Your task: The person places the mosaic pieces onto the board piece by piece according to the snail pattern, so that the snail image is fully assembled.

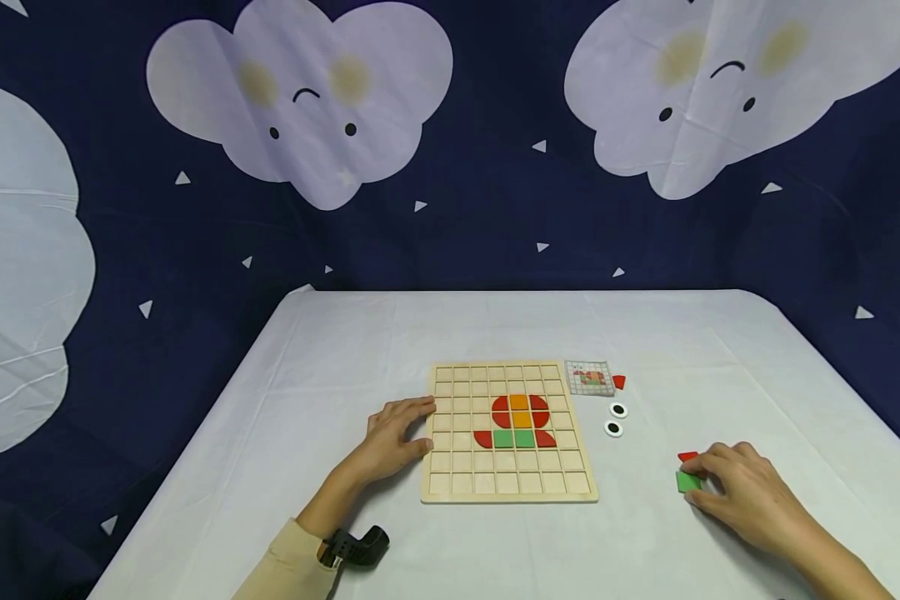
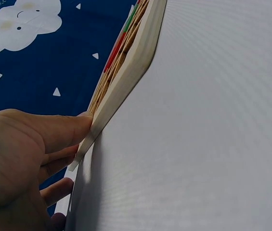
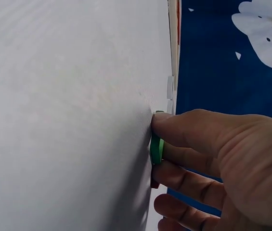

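My left hand [image 1: 390, 440] rests at the left edge of a wooden grid board [image 1: 510, 498], its thumb and fingertips touching the rim. Orange, red and green pieces lie in the board's cells: two green squares [image 1: 513, 438] with a red quarter piece at either end, and a rounded red-and-orange shape above. Far to the right, my right hand [image 1: 750, 493] pinches a green square tile [image 3: 157, 150] by opposite edges, between thumb and finger, low over the table. A red piece [image 1: 687, 456] lies just beyond that tile, partly behind the fingers.
A small pattern card [image 1: 589, 378] lies beside the board's top right corner, with a red piece [image 1: 619, 382] at its right edge. Two white discs with black centres [image 1: 613, 428] sit between board and right hand. A white cloth covers the table [image 1: 345, 350].
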`<state>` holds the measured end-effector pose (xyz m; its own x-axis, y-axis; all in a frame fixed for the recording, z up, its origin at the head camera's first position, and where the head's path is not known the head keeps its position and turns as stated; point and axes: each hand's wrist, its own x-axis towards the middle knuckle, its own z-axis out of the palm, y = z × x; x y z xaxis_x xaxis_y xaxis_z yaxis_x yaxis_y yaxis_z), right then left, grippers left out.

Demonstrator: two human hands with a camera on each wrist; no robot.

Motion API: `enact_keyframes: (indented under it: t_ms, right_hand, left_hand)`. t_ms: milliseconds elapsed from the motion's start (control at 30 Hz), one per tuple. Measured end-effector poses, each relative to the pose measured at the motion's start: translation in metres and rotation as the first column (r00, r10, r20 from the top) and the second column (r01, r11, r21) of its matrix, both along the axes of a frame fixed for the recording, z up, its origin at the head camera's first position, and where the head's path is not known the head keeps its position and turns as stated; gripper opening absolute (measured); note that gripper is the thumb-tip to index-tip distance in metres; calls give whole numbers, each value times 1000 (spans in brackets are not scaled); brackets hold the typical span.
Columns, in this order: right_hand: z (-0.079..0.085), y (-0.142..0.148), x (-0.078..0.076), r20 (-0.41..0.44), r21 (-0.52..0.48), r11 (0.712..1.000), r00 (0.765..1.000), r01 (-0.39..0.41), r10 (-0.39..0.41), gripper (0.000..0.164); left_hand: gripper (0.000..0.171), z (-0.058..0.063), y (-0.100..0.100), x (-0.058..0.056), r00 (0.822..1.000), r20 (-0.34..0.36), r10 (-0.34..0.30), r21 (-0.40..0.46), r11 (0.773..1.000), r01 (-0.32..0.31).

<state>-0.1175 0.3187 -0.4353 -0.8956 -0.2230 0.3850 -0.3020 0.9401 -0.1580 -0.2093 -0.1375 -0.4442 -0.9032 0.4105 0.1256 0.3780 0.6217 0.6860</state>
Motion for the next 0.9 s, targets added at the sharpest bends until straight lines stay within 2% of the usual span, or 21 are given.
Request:
enact_keyframes:
  t_ms: [300, 367, 533, 700, 900]
  right_hand:
    - [5, -8, -5, -30, -16, 1000, 999, -22, 22, 30]
    - [9, -16, -8, 2, -27, 999, 1000, -20, 20, 28]
    - [22, -50, -22, 127, -41, 999, 992, -22, 27, 23]
    - [29, -87, -40, 148, -73, 992, 982, -105, 115, 22]
    - [29, -128, -60, 148, -95, 978, 969, -185, 197, 22]
  left_hand:
    - [52, 1, 1, 0, 1000, -10, 3, -6, 1000, -3]
    - [52, 1, 1, 0, 1000, -10, 5, -7, 1000, -5]
    - [52, 1, 0, 0, 1000, -10, 5, -4, 1000, -5]
    - [51, 1, 1, 1, 1000, -9, 3, -1, 1000, -3]
    - [51, 2, 1, 1, 1000, -9, 6, -5, 1000, -7]
